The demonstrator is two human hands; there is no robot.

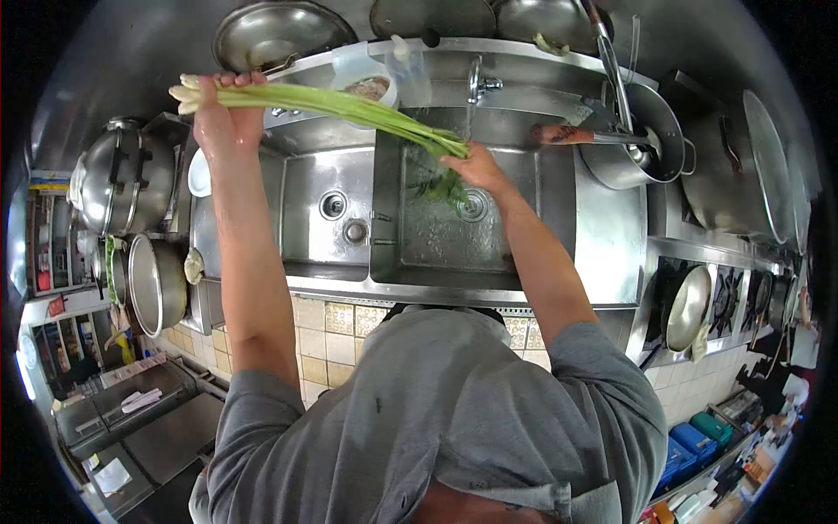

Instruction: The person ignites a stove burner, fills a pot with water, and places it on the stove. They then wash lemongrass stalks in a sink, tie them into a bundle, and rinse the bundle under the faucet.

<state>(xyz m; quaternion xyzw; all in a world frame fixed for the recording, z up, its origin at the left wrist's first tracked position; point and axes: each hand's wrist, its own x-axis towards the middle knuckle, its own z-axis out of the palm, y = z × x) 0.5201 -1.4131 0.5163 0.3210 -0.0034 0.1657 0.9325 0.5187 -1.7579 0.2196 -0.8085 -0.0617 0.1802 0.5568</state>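
A bunch of long green celery stalks (340, 102) stretches over the double sink. Its pale root ends stick out to the left, past my left hand (229, 109), whose fingers are wrapped round the stalks there. At the other end, my right hand (476, 166) closes round the stalks where the leaves begin. Dark green leaves (445, 188) hang below it, above the drain of the right basin (419, 249). A metal faucet (476, 81) stands just behind, with what looks like a thin stream of water under it. Wetness shows on my left forearm and the basin floor.
The left basin (305, 201) has two round drain fittings. A bowl of food (371, 87) and a clear plastic jug (408, 74) stand behind the sink. At right is a large pot (628, 170) with long-handled tools; pans (690, 307) sit on the stove beyond.
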